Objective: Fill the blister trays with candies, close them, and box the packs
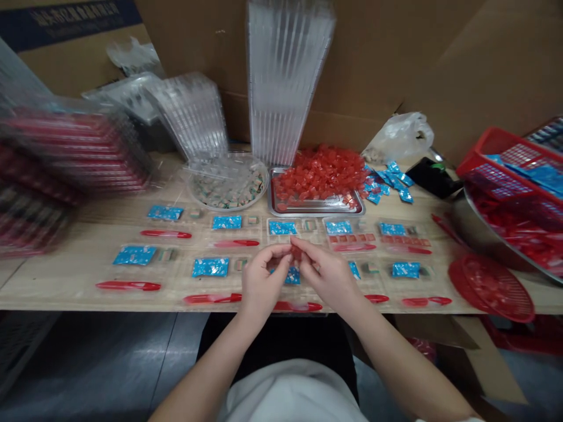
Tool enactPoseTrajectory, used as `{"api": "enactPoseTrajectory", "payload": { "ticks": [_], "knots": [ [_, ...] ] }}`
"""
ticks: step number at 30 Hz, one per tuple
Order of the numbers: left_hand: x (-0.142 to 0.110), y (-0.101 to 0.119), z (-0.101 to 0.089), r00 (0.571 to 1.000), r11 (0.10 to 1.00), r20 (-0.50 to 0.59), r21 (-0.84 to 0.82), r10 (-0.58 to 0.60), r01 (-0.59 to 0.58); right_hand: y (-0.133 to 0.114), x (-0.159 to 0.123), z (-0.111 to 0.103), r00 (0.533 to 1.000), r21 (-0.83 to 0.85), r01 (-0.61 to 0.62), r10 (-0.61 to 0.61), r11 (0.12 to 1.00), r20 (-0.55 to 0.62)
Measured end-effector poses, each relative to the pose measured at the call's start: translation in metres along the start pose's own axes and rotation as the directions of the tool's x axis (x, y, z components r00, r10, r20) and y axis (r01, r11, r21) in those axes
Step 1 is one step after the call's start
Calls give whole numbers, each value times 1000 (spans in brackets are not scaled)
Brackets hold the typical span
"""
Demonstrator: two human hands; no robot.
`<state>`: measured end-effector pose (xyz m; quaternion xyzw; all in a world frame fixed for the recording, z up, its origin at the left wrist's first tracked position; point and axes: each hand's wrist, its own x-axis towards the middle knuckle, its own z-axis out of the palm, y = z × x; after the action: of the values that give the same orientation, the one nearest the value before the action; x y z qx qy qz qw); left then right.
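Note:
My left hand (260,278) and my right hand (331,275) meet over the middle of the table, fingertips pinched together. Between them is a small translucent red piece (297,253), partly covered by the fingers. Beneath and around them lie two rows of shallow clear trays, most with a blue printed packet (210,267), a small pale block (253,220) and a red pen-like stick (128,285). The two rightmost trays of the back row also hold a strip of red pieces (352,238). My hands hide part of a front-row tray and its blue packet (292,275).
Behind the trays stand a metal tray (316,209) heaped with red pieces (323,170), a round dish (229,205) of small blocks, and tall stacks of clear trays (285,76). Filled stacks (79,149) rise at left. A metal bowl (484,225) and red baskets (492,287) crowd the right.

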<state>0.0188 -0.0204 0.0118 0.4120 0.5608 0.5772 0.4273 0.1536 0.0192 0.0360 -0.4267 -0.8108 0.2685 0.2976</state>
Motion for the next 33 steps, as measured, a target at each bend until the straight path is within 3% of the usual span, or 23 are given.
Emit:
{"api": "enactPoseTrajectory", "payload": {
  "ticks": [4, 10, 16, 18, 20, 22, 24, 26, 30, 33],
  "knots": [
    [1, 1, 0, 1000, 1000, -7, -28, -9, 9, -2, -2, 3, 999, -16, 32, -32, 999, -18],
    [2, 6, 10, 996, 979, -20, -186, -88, 82, -5, -8, 20, 962, -308, 153, -213, 939, -171],
    [3, 11, 11, 988, 951, -75, -291, -134, 107, -8, -18, 18, 931, -269, 225, -288, 937, -225],
    [5, 13, 6, 970, 880, -16, -424, -242, 212, -8, -17, 9, 946, -160, 232, -261, 959, -191],
    [7, 16, -1, 922, 756, 136, -535, -364, 377, -7, -14, -1, 970, -42, 197, -201, 979, -138],
    [6, 19, -5, 864, 675, 286, -540, -414, 502, -3, -9, -8, 987, 55, 151, -147, 987, -64],
    [5, 21, -7, 837, 671, 361, -502, -411, 546, 1, -6, -10, 989, 123, 144, -147, 982, 17],
    [3, 20, -7, 839, 687, 376, -487, -394, 540, 4, -5, -9, 986, 148, 157, -165, 976, 38],
    [-2, 15, -7, 888, 744, 331, -494, -318, 450, 5, -7, -4, 983, 85, 169, -162, 982, -83],
    [-4, 12, -8, 889, 748, 339, -491, -308, 447, 5, -8, -3, 975, 34, 193, -188, 981, -122]
  ]
}}
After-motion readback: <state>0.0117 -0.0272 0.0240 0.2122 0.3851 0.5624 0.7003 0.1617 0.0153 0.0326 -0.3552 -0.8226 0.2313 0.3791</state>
